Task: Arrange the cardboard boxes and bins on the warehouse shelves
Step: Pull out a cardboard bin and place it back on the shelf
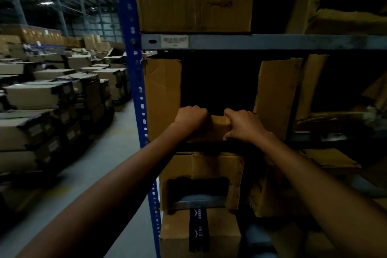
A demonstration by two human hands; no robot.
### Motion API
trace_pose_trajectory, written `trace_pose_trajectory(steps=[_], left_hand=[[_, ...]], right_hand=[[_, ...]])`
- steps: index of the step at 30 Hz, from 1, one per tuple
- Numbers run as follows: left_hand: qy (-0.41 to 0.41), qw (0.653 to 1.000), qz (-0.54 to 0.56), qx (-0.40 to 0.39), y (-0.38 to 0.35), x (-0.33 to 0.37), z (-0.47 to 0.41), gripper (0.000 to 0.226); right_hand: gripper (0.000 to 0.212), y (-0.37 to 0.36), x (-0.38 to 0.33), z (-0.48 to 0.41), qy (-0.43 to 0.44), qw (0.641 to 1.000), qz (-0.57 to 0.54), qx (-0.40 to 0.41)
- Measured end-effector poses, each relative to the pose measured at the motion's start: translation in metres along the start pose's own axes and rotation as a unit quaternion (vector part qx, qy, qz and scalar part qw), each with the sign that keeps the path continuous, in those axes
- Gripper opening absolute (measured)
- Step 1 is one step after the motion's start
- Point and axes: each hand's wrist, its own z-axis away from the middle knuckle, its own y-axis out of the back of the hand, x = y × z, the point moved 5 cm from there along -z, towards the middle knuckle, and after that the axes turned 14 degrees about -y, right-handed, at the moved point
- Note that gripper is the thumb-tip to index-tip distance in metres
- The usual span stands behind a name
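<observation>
A cardboard bin with its front cut open stands on the middle shelf, its side flaps upright at left and right. My left hand and my right hand both grip the bin's low front lip, fingers curled over its top edge into the dark inside. Above, on the upper shelf, stands a torn cardboard box. Below are another cut-open cardboard bin and a closed box with black tape.
A blue perforated upright frames the rack's left side. To its left runs a grey floor aisle beside rows of stacked cardboard boxes. More torn cardboard and dark shelf bays lie to the right.
</observation>
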Motion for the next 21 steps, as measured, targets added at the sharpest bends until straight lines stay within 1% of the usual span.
trace_pose_trajectory(steps=[3,5,7,9,12,14,16,18,21], left_hand=[[0.007,1.000,0.023,0.001,0.004,-0.003,-0.004,0.032],[0.026,0.999,0.031,0.001,0.003,-0.007,-0.009,0.033],[0.041,0.999,0.030,-0.008,-0.001,-0.011,-0.016,0.035],[0.056,0.998,0.040,-0.012,-0.002,-0.014,-0.023,0.041],[0.071,0.996,0.042,-0.046,-0.003,-0.015,-0.026,0.043],[0.067,0.995,0.037,-0.061,-0.005,-0.013,-0.027,0.042],[0.060,0.996,0.024,-0.058,-0.007,-0.014,-0.026,0.044],[0.066,0.996,0.014,-0.056,-0.007,-0.017,-0.027,0.045],[0.087,0.993,0.030,-0.075,-0.005,-0.021,-0.034,0.049]], right_hand=[[0.075,-0.002,0.000,-0.014,0.006,1.000,0.007,-0.022],[0.076,-0.003,0.000,-0.025,0.020,0.999,0.014,-0.025],[0.074,-0.006,0.001,-0.032,0.028,0.999,0.015,-0.022],[0.070,-0.008,0.002,-0.041,0.038,0.999,0.013,-0.024],[0.066,-0.012,0.001,-0.047,0.054,0.998,0.020,-0.040],[0.060,-0.015,0.003,-0.050,0.074,0.996,0.029,-0.043],[0.056,-0.018,0.006,-0.051,0.089,0.995,0.028,-0.030],[0.060,-0.018,0.005,-0.053,0.097,0.995,0.024,-0.022],[0.063,-0.016,0.003,-0.059,0.099,0.995,0.002,-0.031]])
